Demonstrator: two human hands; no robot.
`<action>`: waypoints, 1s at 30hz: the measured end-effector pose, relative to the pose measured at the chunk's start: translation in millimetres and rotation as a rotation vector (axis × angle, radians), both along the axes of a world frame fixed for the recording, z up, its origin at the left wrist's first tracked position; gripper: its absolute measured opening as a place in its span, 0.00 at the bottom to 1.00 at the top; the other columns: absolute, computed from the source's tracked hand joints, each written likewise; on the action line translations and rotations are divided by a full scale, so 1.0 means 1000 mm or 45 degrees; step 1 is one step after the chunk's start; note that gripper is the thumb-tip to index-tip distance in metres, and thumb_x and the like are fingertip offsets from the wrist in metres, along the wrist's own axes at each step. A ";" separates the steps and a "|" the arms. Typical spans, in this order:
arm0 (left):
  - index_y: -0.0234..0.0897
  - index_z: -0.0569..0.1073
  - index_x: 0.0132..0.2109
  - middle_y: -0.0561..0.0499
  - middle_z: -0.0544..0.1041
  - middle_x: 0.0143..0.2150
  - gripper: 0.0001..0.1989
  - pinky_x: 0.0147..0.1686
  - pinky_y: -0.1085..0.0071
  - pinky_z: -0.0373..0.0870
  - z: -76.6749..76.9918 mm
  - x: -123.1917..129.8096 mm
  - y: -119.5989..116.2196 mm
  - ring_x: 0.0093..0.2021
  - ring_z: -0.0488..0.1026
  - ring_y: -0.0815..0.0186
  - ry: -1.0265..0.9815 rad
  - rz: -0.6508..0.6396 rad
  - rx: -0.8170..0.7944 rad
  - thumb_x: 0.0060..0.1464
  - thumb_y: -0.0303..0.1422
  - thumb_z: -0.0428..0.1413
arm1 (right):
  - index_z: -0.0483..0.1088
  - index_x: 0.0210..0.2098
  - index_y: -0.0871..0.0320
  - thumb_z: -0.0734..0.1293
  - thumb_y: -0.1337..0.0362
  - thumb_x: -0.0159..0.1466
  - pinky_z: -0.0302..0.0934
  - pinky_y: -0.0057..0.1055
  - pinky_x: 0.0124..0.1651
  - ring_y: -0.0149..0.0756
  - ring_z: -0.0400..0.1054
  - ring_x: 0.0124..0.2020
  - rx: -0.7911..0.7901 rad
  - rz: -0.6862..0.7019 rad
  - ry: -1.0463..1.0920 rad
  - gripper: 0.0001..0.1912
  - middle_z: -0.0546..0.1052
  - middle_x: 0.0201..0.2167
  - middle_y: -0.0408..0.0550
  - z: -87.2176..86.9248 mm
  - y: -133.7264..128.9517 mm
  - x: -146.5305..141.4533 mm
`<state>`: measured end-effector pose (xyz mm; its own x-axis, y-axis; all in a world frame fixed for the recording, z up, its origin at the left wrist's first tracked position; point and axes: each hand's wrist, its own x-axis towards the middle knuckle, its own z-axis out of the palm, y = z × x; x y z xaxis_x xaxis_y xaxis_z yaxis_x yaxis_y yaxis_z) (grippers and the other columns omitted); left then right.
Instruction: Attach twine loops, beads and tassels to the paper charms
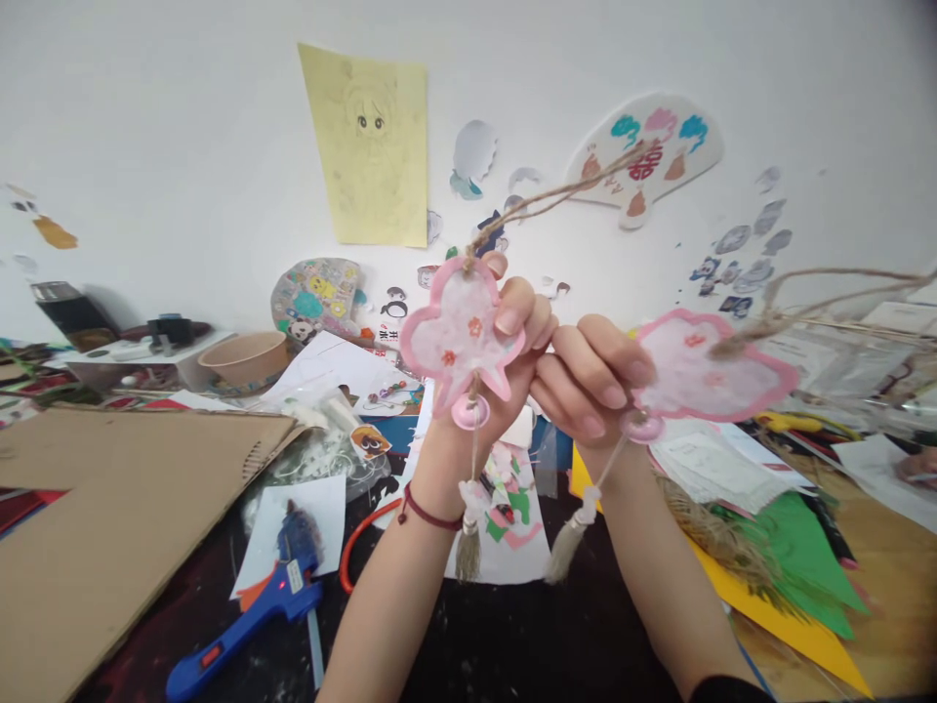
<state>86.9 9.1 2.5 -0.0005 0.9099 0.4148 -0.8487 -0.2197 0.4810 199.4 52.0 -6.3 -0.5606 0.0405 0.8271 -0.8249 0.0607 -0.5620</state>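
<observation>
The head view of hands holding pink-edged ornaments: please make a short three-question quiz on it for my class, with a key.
1. Open question: What hangs at the lowest end of each pink-edged ornament?
2. True or false: The yellow sheet is on the wall, to the left of the fan-shaped piece in the picture.
3. Fill in the gap: The dark red bracelet is on the wrist of the person's ____ hand.

Key:
1. A tassel.
2. True.
3. Left.
</observation>
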 end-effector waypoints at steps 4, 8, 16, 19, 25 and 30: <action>0.46 0.68 0.42 0.53 0.57 0.28 0.06 0.29 0.68 0.66 -0.007 -0.005 0.007 0.27 0.60 0.65 -0.123 0.000 0.154 0.66 0.41 0.54 | 0.55 0.21 0.52 0.68 0.64 0.66 0.59 0.30 0.21 0.31 0.64 0.17 -0.037 -0.022 -0.009 0.21 0.66 0.19 0.38 -0.002 -0.001 0.000; 0.44 0.66 0.38 0.54 0.56 0.28 0.08 0.29 0.69 0.65 -0.011 -0.005 0.010 0.26 0.58 0.67 -0.154 0.010 0.187 0.66 0.40 0.55 | 0.54 0.20 0.51 0.70 0.64 0.64 0.59 0.30 0.18 0.31 0.63 0.15 -0.008 -0.035 0.013 0.22 0.65 0.17 0.37 0.000 -0.001 -0.001; 0.48 0.66 0.45 0.54 0.55 0.28 0.14 0.30 0.68 0.65 -0.013 -0.007 0.018 0.28 0.60 0.64 -0.053 0.018 0.285 0.59 0.45 0.62 | 0.54 0.19 0.52 0.67 0.62 0.67 0.61 0.28 0.19 0.29 0.64 0.16 -0.018 -0.001 -0.035 0.23 0.65 0.18 0.37 0.003 -0.001 -0.002; 0.46 0.65 0.43 0.54 0.54 0.28 0.18 0.29 0.69 0.64 -0.016 -0.008 0.026 0.28 0.60 0.65 0.029 -0.015 0.388 0.57 0.48 0.63 | 0.54 0.19 0.52 0.69 0.64 0.65 0.60 0.28 0.19 0.28 0.63 0.16 0.028 -0.029 -0.074 0.23 0.64 0.17 0.36 0.005 -0.002 -0.001; 0.48 0.64 0.42 0.53 0.56 0.28 0.19 0.32 0.65 0.65 -0.015 -0.006 0.027 0.30 0.61 0.62 0.134 0.066 0.369 0.57 0.54 0.58 | 0.54 0.19 0.53 0.70 0.62 0.65 0.58 0.27 0.17 0.28 0.62 0.15 0.047 -0.059 -0.042 0.24 0.62 0.16 0.36 0.007 -0.003 -0.004; 0.46 0.63 0.38 0.52 0.60 0.28 0.18 0.30 0.64 0.62 -0.009 -0.008 0.023 0.28 0.58 0.62 0.169 -0.025 0.434 0.55 0.50 0.61 | 0.54 0.20 0.53 0.69 0.61 0.66 0.59 0.27 0.17 0.28 0.62 0.15 0.056 -0.047 -0.023 0.23 0.62 0.17 0.36 0.005 -0.002 -0.005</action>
